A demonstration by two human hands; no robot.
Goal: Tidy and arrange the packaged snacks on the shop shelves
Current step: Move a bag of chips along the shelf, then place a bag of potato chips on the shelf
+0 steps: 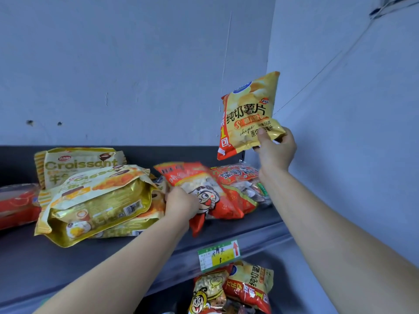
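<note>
**Chip bag held up, red bag gripped on the shelf**

We hold the yellow chip bag (248,114) in the air above the right end of the top shelf (68,257), close to the corner of the blue wall (158,64). Our right hand (274,148) pinches its lower right corner, thumb on the front and fingers curled behind, so the bag stands nearly upright with its print facing us.

Our left hand (181,202) lies on the red cartoon bag (199,189) lower down on the shelf, its fingers curled round the bag's left edge. Just right of it, and touching it, lies a second red bag (235,184). To the left, two gold croissant bags (97,196) are heaped together, and a red package (18,205) sits at the far left edge.

A green and yellow price tag (218,254) hangs on the shelf's front lip. Below it, on the lower level, a peanut bag (208,291) leans beside another yellow chip pack (251,284).
</note>
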